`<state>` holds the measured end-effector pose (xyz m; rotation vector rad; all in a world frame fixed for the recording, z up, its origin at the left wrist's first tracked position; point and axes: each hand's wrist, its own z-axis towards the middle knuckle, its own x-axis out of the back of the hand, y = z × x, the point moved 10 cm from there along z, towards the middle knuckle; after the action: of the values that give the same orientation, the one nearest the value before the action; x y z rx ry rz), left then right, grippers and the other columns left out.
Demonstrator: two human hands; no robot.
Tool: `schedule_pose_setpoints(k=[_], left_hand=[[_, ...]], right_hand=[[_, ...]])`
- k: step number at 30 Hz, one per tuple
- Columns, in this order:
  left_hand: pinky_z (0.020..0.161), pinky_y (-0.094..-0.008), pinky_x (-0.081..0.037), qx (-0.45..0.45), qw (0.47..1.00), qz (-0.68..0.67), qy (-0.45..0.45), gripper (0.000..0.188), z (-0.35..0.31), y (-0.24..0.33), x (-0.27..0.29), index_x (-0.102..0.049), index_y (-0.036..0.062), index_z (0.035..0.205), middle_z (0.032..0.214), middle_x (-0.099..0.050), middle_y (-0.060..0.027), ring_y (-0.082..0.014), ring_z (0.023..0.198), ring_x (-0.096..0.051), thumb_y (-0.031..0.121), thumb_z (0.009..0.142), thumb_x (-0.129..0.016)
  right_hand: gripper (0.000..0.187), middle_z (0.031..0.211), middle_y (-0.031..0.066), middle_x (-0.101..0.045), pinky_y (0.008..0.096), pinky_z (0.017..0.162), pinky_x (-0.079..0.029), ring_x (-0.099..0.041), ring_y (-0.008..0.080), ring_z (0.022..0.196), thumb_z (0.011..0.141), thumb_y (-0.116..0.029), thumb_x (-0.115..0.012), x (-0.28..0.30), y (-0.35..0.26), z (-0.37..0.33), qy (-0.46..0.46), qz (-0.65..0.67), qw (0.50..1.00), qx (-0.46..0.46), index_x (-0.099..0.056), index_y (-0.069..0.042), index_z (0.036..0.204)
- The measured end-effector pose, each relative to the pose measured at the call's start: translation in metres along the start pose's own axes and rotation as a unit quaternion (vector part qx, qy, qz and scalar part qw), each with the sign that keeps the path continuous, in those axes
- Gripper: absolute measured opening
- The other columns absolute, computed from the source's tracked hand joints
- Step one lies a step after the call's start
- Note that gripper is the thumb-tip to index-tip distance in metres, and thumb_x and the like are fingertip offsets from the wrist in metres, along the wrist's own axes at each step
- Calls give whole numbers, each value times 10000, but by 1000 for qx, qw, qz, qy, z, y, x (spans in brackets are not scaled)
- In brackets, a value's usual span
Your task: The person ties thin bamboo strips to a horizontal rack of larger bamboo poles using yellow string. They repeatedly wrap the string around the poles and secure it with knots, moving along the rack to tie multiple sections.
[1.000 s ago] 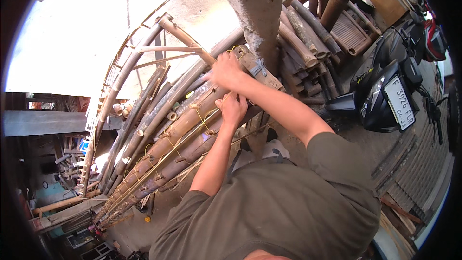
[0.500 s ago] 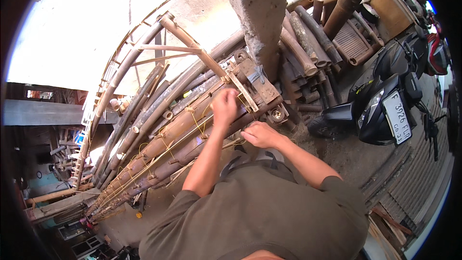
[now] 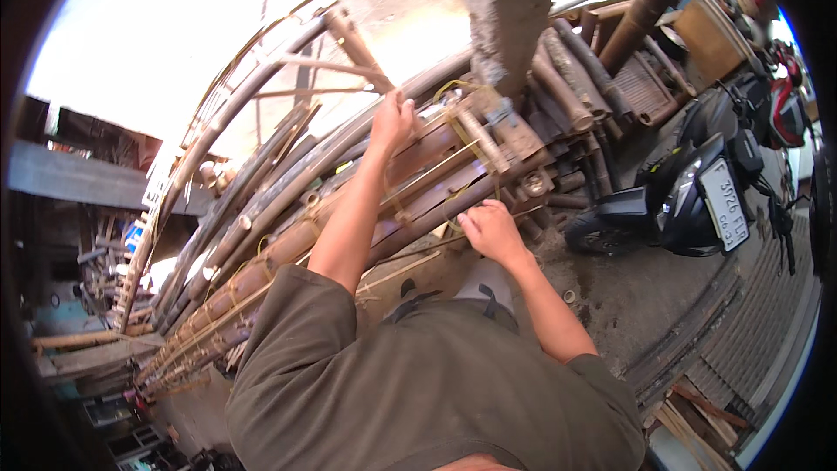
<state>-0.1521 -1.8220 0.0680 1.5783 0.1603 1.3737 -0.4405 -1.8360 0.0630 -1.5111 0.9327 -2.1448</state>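
Long brown bamboo poles (image 3: 261, 283) lie side by side in front of me, bound at intervals with thin yellow cord. My left hand (image 3: 397, 124) is closed above the far side of the bundle; what its fingers hold is hidden. Close to the near pole, my right hand (image 3: 493, 228) is closed, fingertips at a loop of yellow cord (image 3: 453, 208). More cord arcs over the pole ends between the hands. A wooden crosspiece (image 3: 482, 141) lies across those ends, beside a wooden block (image 3: 520, 135) with a grey-blue tie on it.
A concrete pillar (image 3: 506, 17) rises just beyond the pole ends. Stacked bamboo (image 3: 562, 87) lies behind it to the right. A parked black motorcycle (image 3: 684, 201) stands at the right. On the far left is a bamboo frame (image 3: 235, 100) with slats.
My left hand has moved up and away from my right hand, toward the far side. The right hand has moved slightly nearer my body relative to the poles. My view has shifted a little.
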Motion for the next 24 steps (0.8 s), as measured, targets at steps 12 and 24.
schedule_pose_setpoints(k=[12, 24], left_hand=[[967, -522, -363, 40, 968, 182, -166, 356, -263, -148, 166, -575, 94, 1242, 1121, -677, -217, -357, 1116, -623, 273, 936, -611], [872, -472, -400, -68, 991, 114, -18, 256, -259, -168, 163, -670, 54, 1109, 1010, -685, -230, -351, 928, -656, 226, 1004, -512]], right_hand=[[321, 984, 9, -663, 315, 837, -506, -614, 118, 852, 1037, -365, -459, -290, -138, -69, -46, 727, 506, -462, -615, -115, 1164], [375, 1059, 94, -721, 584, 909, -444, -663, 372, 989, 973, -482, -487, -241, -258, 155, -131, -209, 964, 95, -744, -217, 1042]])
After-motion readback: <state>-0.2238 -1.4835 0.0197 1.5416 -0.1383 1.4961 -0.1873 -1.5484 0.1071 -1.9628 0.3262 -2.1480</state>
